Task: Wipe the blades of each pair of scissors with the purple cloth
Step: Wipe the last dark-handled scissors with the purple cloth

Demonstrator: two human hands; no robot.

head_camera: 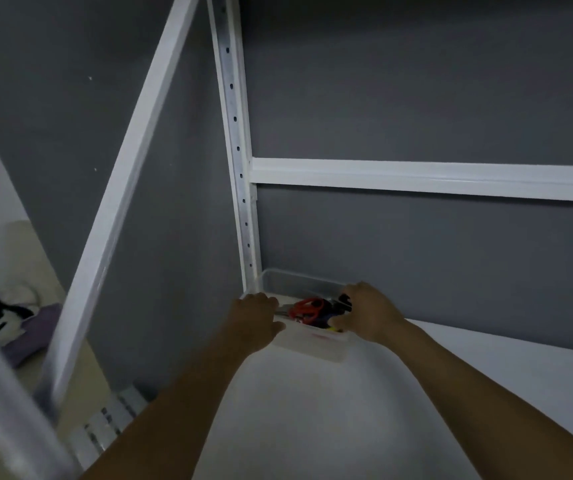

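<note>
Two grips: left hand (255, 318) and right hand (368, 311) clamped curled fingers on a clear bin's (312, 348) rims, red-handled scissors (307, 308) between them. Fetching stage, likely: bin wanted drawing out toward purple cloth (32, 336), well left of fingers.

The left hand (254, 317) partly hides the blades of the red-handled scissors (307, 308) in the translucent plastic box (312, 348); the purple cloth (32, 332) is blurred

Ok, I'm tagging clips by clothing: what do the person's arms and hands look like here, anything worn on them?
The left arm and the right arm are bare along all that shows, no sleeves in view. The left hand and the right hand are bare too: no gloves, and no watch, bracelet or ring can be seen.
</note>
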